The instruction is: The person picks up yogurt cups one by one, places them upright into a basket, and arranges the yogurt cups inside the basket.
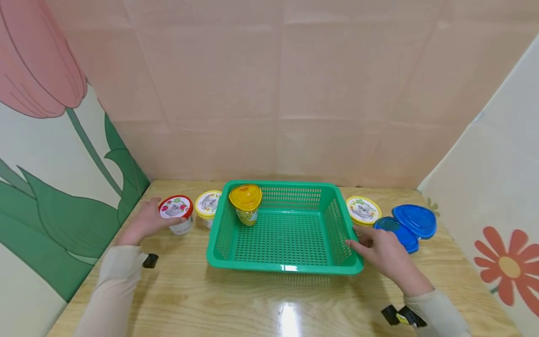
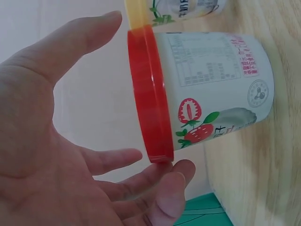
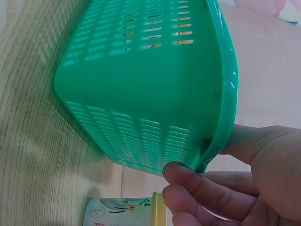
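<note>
My left hand point(image 1: 156, 219) is cupped around a white cup with a red lid point(image 1: 176, 207) that stands left of the green basket point(image 1: 286, 268). In the left wrist view its fingers point(image 2: 175, 181) touch the red lid's point(image 2: 149, 89) lower edge, and the thumb stays spread above, clear of it. My right hand point(image 1: 359, 238) grips the basket at its near right corner. The right wrist view shows its fingers point(image 3: 200, 180) curled under the basket rim point(image 3: 228, 80). A yellow-lidded cup point(image 1: 246, 202) stands inside the basket at the back left.
A second yellow-lidded cup point(image 1: 208, 204) stands between the red-lidded cup and the basket. Right of the basket are a yellow-rimmed cup point(image 1: 363, 209) and two blue-lidded containers point(image 1: 414, 220). Paper walls close in the wooden table point(image 1: 269, 309) at the back and both sides.
</note>
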Tool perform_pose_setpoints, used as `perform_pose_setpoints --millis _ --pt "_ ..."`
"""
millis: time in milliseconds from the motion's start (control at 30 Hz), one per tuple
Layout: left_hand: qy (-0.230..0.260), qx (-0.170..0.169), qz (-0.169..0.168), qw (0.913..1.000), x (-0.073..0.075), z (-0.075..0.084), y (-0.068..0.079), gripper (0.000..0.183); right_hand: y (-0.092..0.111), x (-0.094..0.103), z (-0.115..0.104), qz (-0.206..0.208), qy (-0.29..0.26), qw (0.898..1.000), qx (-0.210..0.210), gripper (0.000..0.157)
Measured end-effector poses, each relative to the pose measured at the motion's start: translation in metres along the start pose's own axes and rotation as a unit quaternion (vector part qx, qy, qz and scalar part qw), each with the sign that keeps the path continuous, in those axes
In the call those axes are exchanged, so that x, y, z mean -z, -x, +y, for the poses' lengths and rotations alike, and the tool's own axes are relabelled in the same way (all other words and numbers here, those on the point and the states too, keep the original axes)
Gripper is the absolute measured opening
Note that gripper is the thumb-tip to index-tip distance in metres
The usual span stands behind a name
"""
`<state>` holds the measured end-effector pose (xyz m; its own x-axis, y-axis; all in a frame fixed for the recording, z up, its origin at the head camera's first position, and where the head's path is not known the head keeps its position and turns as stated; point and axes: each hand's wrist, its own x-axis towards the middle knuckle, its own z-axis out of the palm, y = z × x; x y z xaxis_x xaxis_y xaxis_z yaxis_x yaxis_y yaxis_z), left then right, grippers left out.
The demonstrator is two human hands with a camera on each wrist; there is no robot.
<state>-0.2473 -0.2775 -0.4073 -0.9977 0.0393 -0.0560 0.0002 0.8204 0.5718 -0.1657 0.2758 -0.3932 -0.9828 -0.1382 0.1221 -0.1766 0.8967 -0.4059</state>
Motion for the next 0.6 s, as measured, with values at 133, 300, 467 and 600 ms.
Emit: perform_pose_setpoints --millis 133,300,467,600 --pt "-0.001 0.009 0.003 1.0 -0.0016 -0.0005 -0.0029 0.106 0.0006 -0.0005 0.0001 0.004 -0.001 1.0 0.002 0.054" --pt "-0.012 0.015 0.011 0.9998 -0.0051 -0.0036 -0.0055 0.101 0.0004 -0.0018 0.0015 0.004 -0.004 1.0 0.002 0.054" --pt "-0.015 0.019 0.011 0.9996 -0.0075 -0.0057 -0.006 0.099 -0.0006 -0.0018 0.0022 0.003 -0.002 1.0 0.001 0.054" --pt "-0.012 0.022 0.011 0.9996 -0.0085 -0.0064 -0.0063 0.099 -0.001 -0.0014 0.0017 0.0 -0.002 1.0 0.0 0.054"
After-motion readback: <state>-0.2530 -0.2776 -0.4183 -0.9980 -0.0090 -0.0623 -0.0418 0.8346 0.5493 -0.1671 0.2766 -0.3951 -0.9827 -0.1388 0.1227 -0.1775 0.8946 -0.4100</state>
